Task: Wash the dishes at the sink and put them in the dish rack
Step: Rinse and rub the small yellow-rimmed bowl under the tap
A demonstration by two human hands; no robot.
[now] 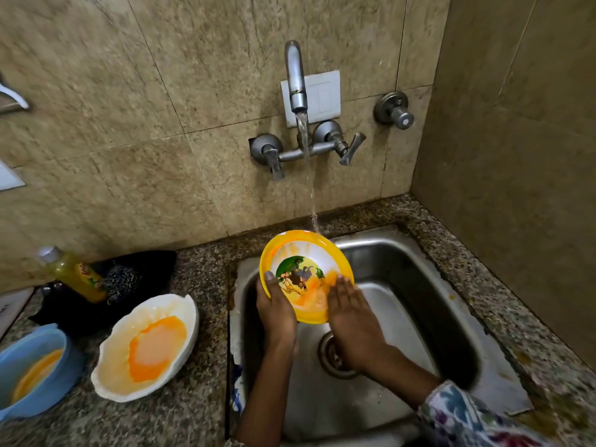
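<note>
A: Two hands on one dish; the left hand (276,309) grips the yellow bowl (303,272) at its seven o'clock rim, thumb hooked over the edge, fingers curled behind; the right hand (350,312) lies flat with straight fingers pressed on the bowl's inside at four o'clock.

B: And where is the bowl?

A: Tilted over the sink (419,285); the water (309,175) from the tap (296,79) strikes its rim at about one o'clock.

B: So which step?

A: Rinsing and rubbing, I'd judge; orange smears cling inside; next the palm should sweep round while the left hand turns the bowl under the stream.

B: What waits?

A: At nine o'clock on the counter (206,366), a stained white bowl (145,345); farther out, a blue bowl (32,369) and a soap bottle (75,274); no rack in view.
</note>
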